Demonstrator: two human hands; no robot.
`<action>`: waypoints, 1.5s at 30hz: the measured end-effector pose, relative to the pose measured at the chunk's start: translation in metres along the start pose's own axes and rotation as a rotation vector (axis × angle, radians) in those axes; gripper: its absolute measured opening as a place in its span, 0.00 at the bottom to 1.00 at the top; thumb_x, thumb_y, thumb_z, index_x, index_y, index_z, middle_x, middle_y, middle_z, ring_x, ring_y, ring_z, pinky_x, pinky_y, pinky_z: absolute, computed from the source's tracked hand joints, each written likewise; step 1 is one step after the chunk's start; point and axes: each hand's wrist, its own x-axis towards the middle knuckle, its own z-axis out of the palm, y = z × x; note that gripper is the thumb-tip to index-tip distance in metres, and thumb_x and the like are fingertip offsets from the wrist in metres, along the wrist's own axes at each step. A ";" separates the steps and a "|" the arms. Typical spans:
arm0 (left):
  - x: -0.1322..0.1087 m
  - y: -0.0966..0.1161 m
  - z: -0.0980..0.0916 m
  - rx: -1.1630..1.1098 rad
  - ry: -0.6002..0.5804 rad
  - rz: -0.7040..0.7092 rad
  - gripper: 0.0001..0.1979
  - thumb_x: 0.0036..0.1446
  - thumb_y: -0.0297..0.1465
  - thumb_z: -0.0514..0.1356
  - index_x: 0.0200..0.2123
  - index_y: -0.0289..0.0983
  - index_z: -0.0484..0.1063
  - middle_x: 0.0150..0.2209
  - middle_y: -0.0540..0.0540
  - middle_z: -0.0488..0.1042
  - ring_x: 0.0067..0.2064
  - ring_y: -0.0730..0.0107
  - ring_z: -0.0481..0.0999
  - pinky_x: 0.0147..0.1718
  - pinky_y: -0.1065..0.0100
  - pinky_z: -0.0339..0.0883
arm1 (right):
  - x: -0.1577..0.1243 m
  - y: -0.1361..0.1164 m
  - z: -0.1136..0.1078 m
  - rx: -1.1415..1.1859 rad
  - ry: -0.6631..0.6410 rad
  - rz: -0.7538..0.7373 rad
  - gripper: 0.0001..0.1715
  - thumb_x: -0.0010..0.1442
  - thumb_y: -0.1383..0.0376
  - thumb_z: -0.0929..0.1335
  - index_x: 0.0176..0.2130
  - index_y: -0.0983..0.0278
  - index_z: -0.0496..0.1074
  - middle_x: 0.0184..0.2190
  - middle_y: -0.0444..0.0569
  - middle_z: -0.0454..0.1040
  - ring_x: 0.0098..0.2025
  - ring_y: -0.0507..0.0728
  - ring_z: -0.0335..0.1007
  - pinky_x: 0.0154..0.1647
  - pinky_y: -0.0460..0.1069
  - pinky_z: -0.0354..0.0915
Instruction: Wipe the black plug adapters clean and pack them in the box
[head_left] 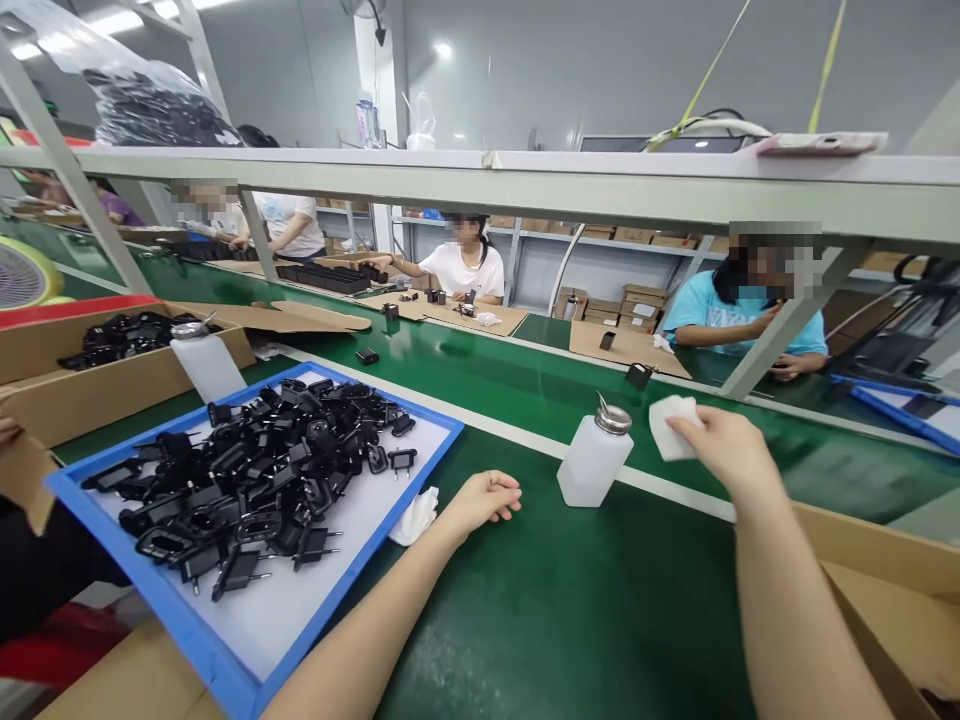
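Observation:
My right hand (731, 445) pinches a folded white wipe (673, 425) between thumb and fingers, raised at the line's edge. Just left of it stands a white dispenser bottle (595, 462) with a metal top. My left hand (486, 500) is low over the green bench, fingers loosely curled and a little apart, with nothing visible in them. Beside that wrist lies a crumpled white wipe (415, 517), against a blue-rimmed tray (442, 440). Many black plug adapters (277, 460) are heaped in the tray, some with metal pins showing.
A second dispenser bottle (206, 362) and a cardboard box (150, 395) of black parts stand at the left. Another carton (885, 560) is at the right. Black adapters (639, 375) sit on the green line (480, 370). People work across it, under a shelf (480, 180).

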 end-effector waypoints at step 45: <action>0.004 -0.019 0.009 0.290 -0.109 0.076 0.12 0.42 0.34 0.54 0.30 0.33 0.64 0.22 0.49 0.69 0.24 0.74 0.66 0.26 0.71 0.59 | -0.015 -0.011 0.051 0.429 0.254 -0.189 0.19 0.44 0.61 0.60 0.34 0.66 0.71 0.29 0.50 0.70 0.29 0.58 0.63 0.26 0.49 0.58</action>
